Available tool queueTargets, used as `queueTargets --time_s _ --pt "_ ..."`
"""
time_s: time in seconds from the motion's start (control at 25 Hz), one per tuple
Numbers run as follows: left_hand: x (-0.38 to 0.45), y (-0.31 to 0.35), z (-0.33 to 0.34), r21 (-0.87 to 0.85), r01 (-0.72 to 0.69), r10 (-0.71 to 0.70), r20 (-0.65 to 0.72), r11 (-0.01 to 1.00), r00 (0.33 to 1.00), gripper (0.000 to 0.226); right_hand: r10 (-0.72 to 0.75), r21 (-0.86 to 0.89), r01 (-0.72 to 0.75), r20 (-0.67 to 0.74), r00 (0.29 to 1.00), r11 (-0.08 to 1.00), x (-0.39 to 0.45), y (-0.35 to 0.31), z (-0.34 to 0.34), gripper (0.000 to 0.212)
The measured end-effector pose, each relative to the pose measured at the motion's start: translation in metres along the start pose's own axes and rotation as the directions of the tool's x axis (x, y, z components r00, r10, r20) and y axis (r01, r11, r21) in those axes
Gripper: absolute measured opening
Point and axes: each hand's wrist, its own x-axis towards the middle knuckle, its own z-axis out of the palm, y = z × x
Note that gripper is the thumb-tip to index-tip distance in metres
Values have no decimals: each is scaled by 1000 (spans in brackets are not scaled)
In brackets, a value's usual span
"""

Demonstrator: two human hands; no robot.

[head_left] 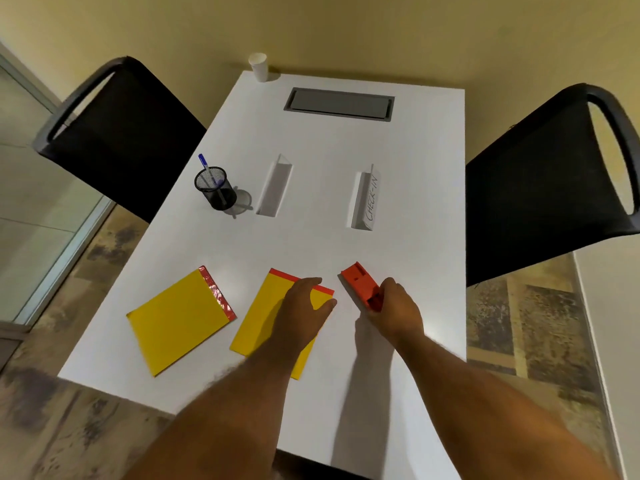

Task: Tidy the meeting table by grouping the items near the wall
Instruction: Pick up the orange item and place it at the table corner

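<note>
While most items sit mid-surface: left hand (304,306) flat, fingers released, on yellow envelope (277,320) near front edge, right hand (391,306) grasping red stapler (360,284) beside it; next, likely carrying both to wall edge.

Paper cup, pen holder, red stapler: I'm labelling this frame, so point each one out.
Paper cup (259,66), head view, on its side wall.
Pen holder (215,189), head view, on its mesh wall.
Red stapler (356,279), head view, on its top face.
</note>
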Motion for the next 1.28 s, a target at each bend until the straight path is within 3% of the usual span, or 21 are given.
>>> queueTargets --time_s 0.12,0.28,0.44,0.56,0.76,0.88,1.12,1.28 --pt "-36 11 11 -173 7 -18 -62 985 998 47 10 163 1 -69 998 987 -44 8 -8 33" --pt "-83 39 45 -493 194 -208 28 848 978 54 -44 272 96 -193 980 958 -105 25 -15 73" --pt "-126 68 83 -687 150 -114 98 711 989 37 -162 230 249 -340 926 941 -151 52 -45 58" --pt "-146 95 101 -727 116 -80 85 677 993 29 -230 193 315 -364 902 930 -168 74 -79 50" --pt "-144 165 139 -771 108 -85 70 627 994 46 -289 121 362 -396 871 924 -154 129 -148 51" --pt "-132 224 179 -795 75 -73 39 602 997 49 -303 131 392 -431 850 911 -128 172 -202 45" --pt "-103 357 258 -859 25 -130 -49 511 990 40 -470 33 525 -399 787 851 -50 255 -333 52" --pt "-78 428 271 -856 -44 -126 -127 515 984 40 -513 73 588 -410 754 805 -5 270 -394 49"
